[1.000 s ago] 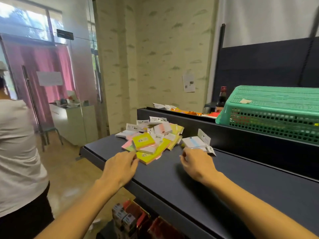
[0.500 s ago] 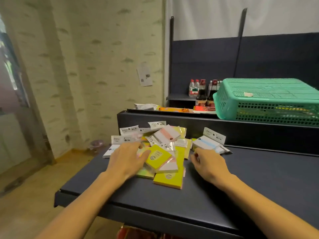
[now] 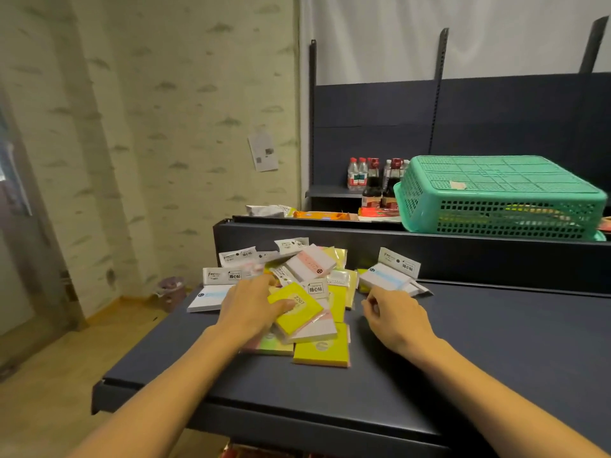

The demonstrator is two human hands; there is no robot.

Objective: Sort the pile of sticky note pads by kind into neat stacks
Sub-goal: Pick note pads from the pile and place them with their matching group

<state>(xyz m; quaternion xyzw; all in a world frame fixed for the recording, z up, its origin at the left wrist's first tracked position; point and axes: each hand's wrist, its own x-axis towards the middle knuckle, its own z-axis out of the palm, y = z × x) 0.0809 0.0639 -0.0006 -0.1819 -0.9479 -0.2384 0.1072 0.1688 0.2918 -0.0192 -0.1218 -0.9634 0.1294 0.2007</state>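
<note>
A loose pile of sticky note pads (image 3: 310, 279) lies on the dark shelf top (image 3: 496, 342): yellow, pink-and-white and white-and-blue pads in clear wrappers. My left hand (image 3: 248, 309) lies on the pile's left side, its thumb on a tilted yellow pad (image 3: 299, 314) and its fingers under the pad's left edge. A white-and-blue pad (image 3: 206, 297) sits flat to the left of that hand. My right hand (image 3: 395, 314) rests on the shelf with fingers curled, holding nothing, just in front of two white-and-blue pads (image 3: 385, 279).
A dark raised ledge (image 3: 463, 256) runs behind the pile. An upturned green plastic basket (image 3: 499, 196) stands on it at the right. Bottles (image 3: 373, 180) and snack packets (image 3: 317, 213) sit behind. The shelf's front edge is near me, with floor at the left.
My view has swung right and closer, and the person at the left is out of frame. My left hand moved from the shelf's front edge onto the pile and took the yellow pad.
</note>
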